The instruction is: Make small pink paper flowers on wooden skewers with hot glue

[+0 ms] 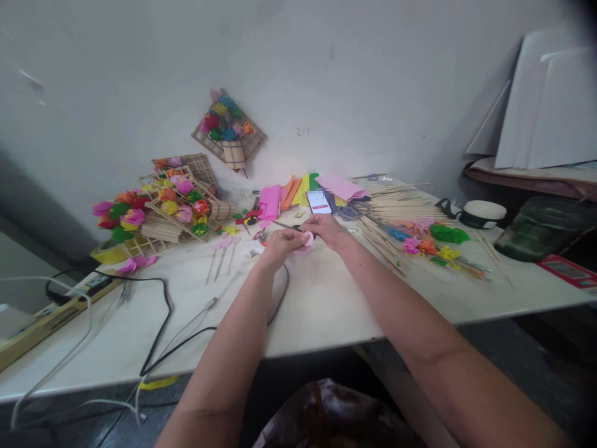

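Above the middle of the table, my left hand point(281, 244) pinches a small rounded piece of pink paper point(308, 239) between thumb and fingers. My right hand point(325, 229) is closed close beside it. Dark, thin scissors point(286, 226) point left from the right hand; its fingers hide the handles. Another pale pink paper piece point(302, 250) shows just under the hands. Beyond them, a phone point(319, 202) with a lit screen leans against coloured paper. Left of my hands lie several wire stems with pink petals point(227, 241).
Paper-flower baskets on lattice frames point(163, 230) crowd the left; another point(231, 132) hangs on the wall. Folded crepe paper point(270, 202) lies at the back. Thin wooden sticks point(396, 202), paper flowers point(426, 246) and a green tub point(527, 228) are rightward. Black cable point(165, 311) crosses the front left.
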`<state>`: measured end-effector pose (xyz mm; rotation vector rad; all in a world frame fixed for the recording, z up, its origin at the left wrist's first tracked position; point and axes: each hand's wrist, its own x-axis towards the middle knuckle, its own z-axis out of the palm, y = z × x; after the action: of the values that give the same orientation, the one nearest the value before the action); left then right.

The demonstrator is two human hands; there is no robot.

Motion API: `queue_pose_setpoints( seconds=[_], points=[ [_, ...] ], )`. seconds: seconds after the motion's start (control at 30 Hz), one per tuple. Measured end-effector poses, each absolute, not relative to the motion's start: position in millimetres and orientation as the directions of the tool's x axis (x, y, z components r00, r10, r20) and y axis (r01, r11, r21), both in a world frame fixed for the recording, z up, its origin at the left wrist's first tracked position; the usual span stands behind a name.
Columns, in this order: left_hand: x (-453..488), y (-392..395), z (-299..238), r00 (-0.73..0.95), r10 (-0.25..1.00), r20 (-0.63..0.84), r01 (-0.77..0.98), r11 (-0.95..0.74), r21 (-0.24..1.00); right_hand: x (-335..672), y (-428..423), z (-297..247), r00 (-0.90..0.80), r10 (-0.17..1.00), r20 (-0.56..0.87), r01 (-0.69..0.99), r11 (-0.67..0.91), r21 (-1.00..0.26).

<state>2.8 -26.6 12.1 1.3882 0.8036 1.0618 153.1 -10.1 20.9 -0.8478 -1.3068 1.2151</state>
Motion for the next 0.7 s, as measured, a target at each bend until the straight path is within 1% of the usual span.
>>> queue_pose_setpoints(
  seconds=[0.1, 0.2, 0.43, 0.7],
  points=[
    [2.1, -25.1, 10.4, 0.381, 0.908, 0.173, -0.109, -0.141, 0.984, 151.1, -8.5, 20.4, -0.105, 0.962, 0.253, -0.157, 0.235, -0.959],
    [0.5, -22.5, 8.1, 0.388, 0.903, 0.187, -0.098, -0.161, 0.982, 150.7, -6.1, 17.6, -0.108, 0.960, 0.257, -0.156, 0.239, -0.958],
    [-2.4, -18.9, 5.6, 0.393, 0.903, 0.176, -0.078, -0.158, 0.984, 151.9, -3.5, 13.1, -0.102, 0.956, 0.274, -0.181, 0.253, -0.950],
    [-5.2, -17.9, 4.1, 0.409, 0.892, 0.193, -0.059, -0.185, 0.981, 152.6, -7.4, 15.4, -0.152, 0.971, 0.184, -0.212, 0.150, -0.966]
  ],
)
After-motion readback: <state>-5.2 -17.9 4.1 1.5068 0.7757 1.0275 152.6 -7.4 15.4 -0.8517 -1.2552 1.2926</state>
